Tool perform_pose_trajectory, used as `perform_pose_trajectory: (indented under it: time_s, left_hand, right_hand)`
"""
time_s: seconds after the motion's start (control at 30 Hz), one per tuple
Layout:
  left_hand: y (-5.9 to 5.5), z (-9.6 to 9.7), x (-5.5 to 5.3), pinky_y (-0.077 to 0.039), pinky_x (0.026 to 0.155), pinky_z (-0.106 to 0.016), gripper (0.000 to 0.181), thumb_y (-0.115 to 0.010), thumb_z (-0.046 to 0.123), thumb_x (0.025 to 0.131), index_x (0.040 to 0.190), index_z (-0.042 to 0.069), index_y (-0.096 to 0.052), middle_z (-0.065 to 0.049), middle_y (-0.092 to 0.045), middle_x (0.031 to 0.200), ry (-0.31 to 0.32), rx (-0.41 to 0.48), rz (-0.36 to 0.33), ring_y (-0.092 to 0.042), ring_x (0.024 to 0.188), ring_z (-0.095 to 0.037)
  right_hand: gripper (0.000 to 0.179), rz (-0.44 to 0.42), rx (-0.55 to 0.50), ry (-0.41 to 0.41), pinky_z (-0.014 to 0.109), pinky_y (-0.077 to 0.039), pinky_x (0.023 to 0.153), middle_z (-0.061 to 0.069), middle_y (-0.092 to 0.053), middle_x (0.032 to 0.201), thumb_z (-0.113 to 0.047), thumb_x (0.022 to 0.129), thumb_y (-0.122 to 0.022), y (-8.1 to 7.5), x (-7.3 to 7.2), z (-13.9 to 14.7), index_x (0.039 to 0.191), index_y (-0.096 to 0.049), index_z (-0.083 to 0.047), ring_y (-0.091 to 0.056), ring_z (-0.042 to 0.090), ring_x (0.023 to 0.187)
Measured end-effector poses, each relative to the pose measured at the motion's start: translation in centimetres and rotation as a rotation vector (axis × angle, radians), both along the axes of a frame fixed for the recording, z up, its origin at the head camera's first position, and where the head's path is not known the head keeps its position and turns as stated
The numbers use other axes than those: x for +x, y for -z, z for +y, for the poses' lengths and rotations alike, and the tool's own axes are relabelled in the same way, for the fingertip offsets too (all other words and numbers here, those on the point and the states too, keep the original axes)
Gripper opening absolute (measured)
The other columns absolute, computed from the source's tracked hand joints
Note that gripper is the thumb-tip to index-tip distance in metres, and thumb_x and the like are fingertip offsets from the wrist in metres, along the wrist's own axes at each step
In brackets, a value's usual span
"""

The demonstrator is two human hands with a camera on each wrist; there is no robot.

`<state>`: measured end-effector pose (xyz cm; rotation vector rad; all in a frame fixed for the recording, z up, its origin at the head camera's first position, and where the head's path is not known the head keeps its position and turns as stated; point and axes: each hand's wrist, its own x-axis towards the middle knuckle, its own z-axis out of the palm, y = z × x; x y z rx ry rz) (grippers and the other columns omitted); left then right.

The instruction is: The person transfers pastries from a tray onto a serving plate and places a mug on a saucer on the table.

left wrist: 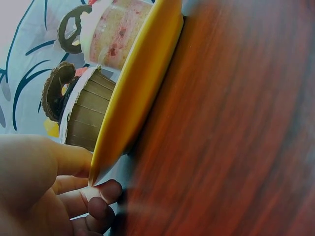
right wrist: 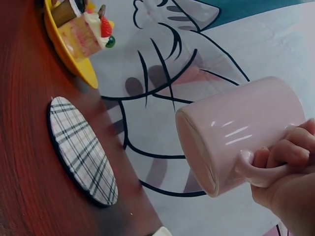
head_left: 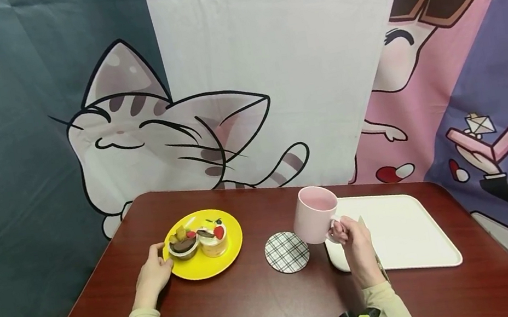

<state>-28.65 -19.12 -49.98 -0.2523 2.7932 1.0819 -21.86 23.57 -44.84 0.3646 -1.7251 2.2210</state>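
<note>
My left hand (head_left: 154, 271) pinches the near-left rim of a yellow plate (head_left: 232, 239), thumb on top and fingertips beneath the edge in the left wrist view. On the plate stand a chocolate-topped cupcake (left wrist: 88, 110) in a pleated cup and a layered cream cake (head_left: 214, 245) with a strawberry. My right hand (head_left: 359, 247) grips the handle of a pink mug (head_left: 311, 221). In the right wrist view the mug's base shows, held up off the table. Just left of the mug lies a round plaid coaster (head_left: 286, 252).
A white tray (head_left: 410, 233) lies on the right of the dark red-brown table (head_left: 244, 315), partly behind the right hand. Behind the table hangs a cloth backdrop (head_left: 236, 45) with cartoon cats. Each sleeve carries a small black wrist camera.
</note>
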Motion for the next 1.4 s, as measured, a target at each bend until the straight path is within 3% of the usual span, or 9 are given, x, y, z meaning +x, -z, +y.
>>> perform_pose_trajectory:
  time_s: [0.13,0.5,0.53,0.73,0.77,0.87,1.03,1.27,1.4]
  left_hand:
    - [0.1,0.0,0.0,-0.028,0.056,-0.028,0.051,-0.042,0.020,0.089,0.135,0.012,-0.023,-0.006,-0.041,0.074,-0.004,-0.001,-0.003,-0.041,0.062,-0.019]
    - [0.1,0.0,-0.2,-0.028,0.055,-0.028,0.051,-0.041,0.021,0.089,0.136,0.012,-0.022,-0.005,-0.040,0.072,-0.006,-0.003,-0.005,-0.040,0.060,-0.019]
    - [0.1,0.0,-0.2,-0.028,0.055,-0.028,0.051,-0.042,0.020,0.088,0.136,0.012,-0.023,-0.005,-0.040,0.072,-0.006,-0.003,-0.004,-0.040,0.060,-0.019]
    - [-0.1,0.0,0.0,-0.027,0.054,-0.028,0.051,-0.042,0.019,0.088,0.135,0.011,-0.024,-0.005,-0.040,0.070,0.000,0.000,0.007,-0.039,0.059,-0.018]
    - [-0.1,0.0,0.1,-0.027,0.054,-0.028,0.051,-0.042,0.019,0.088,0.135,0.011,-0.024,-0.004,-0.040,0.070,0.002,0.000,0.008,-0.039,0.059,-0.018]
    - [-0.2,0.0,0.1,-0.028,0.054,-0.028,0.051,-0.042,0.019,0.088,0.135,0.011,-0.024,-0.004,-0.040,0.070,0.007,0.003,0.012,-0.039,0.059,-0.018]
    - [-0.3,0.1,0.0,-0.027,0.054,-0.028,0.052,-0.042,0.019,0.088,0.136,0.011,-0.023,-0.004,-0.039,0.070,0.009,0.007,0.014,-0.039,0.058,-0.018]
    - [-0.2,0.0,0.0,-0.028,0.054,-0.028,0.051,-0.042,0.019,0.088,0.135,0.011,-0.023,-0.004,-0.041,0.071,0.012,-0.005,0.012,-0.040,0.060,-0.018]
    - [-0.1,0.1,0.1,-0.028,0.055,-0.028,0.051,-0.042,0.020,0.089,0.135,0.011,-0.024,-0.004,-0.040,0.071,0.010,-0.009,0.006,-0.039,0.059,-0.018]
  right_hand:
    - [0.032,-0.015,0.017,-0.055,0.030,-0.024,0.062,0.002,-0.026,0.062,-0.004,0.096,-0.021,-1.8,0.8,-1.2,0.070,-0.039,-0.006,-0.025,0.017,0.057]
    - [0.024,-0.026,0.099,-0.170,0.022,-0.035,0.065,-0.001,-0.042,0.070,-0.011,0.096,-0.030,0.5,0.4,-1.7,0.084,-0.047,0.001,-0.040,0.014,0.068]
    - [0.025,0.007,0.096,-0.201,0.022,-0.036,0.067,-0.001,-0.043,0.071,-0.014,0.096,-0.031,1.5,-0.1,-1.5,0.085,-0.048,0.001,-0.041,0.013,0.070]
    - [0.026,-0.053,0.193,-0.224,0.024,-0.039,0.075,-0.004,-0.053,0.075,-0.022,0.096,-0.036,2.3,-0.2,-2.0,0.089,-0.053,-0.003,-0.051,0.008,0.077]
    - [0.025,-0.090,0.224,-0.206,0.025,-0.041,0.075,-0.004,-0.054,0.076,-0.021,0.096,-0.037,1.6,0.2,-2.3,0.089,-0.053,-0.003,-0.053,0.008,0.077]
    - [0.024,-0.087,0.251,-0.221,0.025,-0.043,0.078,-0.006,-0.059,0.080,-0.020,0.095,-0.038,2.3,0.1,-2.5,0.091,-0.056,-0.004,-0.059,0.010,0.078]
    - [0.023,-0.120,0.232,-0.232,0.024,-0.042,0.079,-0.007,-0.059,0.078,-0.021,0.094,-0.040,2.9,0.0,-2.9,0.089,-0.057,-0.006,-0.059,0.011,0.077]
    - [0.022,-0.258,0.142,-0.251,0.023,-0.040,0.077,-0.007,-0.056,0.073,-0.021,0.094,-0.040,3.4,0.0,-3.4,0.084,-0.056,-0.008,-0.054,0.006,0.072]
    - [0.022,-0.306,0.164,-0.254,0.023,-0.041,0.075,-0.007,-0.056,0.074,-0.019,0.093,-0.042,4.3,0.0,-3.4,0.086,-0.054,-0.003,-0.054,0.007,0.071]
